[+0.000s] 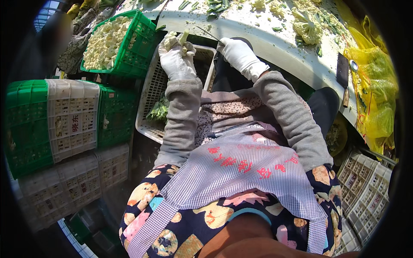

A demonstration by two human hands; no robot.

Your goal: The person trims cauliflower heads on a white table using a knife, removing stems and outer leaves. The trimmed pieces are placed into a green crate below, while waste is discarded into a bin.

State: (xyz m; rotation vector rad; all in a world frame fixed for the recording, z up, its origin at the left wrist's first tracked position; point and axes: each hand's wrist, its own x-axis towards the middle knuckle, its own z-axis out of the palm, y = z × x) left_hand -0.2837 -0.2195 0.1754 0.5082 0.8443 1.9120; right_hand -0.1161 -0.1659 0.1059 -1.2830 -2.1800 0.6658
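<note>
My left hand (178, 59), in a white glove, holds a piece of cauliflower with a pale green stalk (184, 36) above a white plastic crate (142, 111). Green leaves (160, 108) lie in that crate. To the right, my right hand (240, 56), also gloved, is closed on a knife whose thin blade (208, 34) points up and left, towards the table edge. Its handle is hidden in the glove. A cauliflower head (306, 28) rests on the white table (258, 37), among crumbs and leaf scraps.
A green crate (139, 42) full of cauliflower florets stands at the upper left. Stacked crates (72, 119) fill the left side, more crates (364, 190) the lower right. A cleaver (342, 72), a tape roll (353, 65) and yellow mesh bags (376, 84) lie at the table's right end.
</note>
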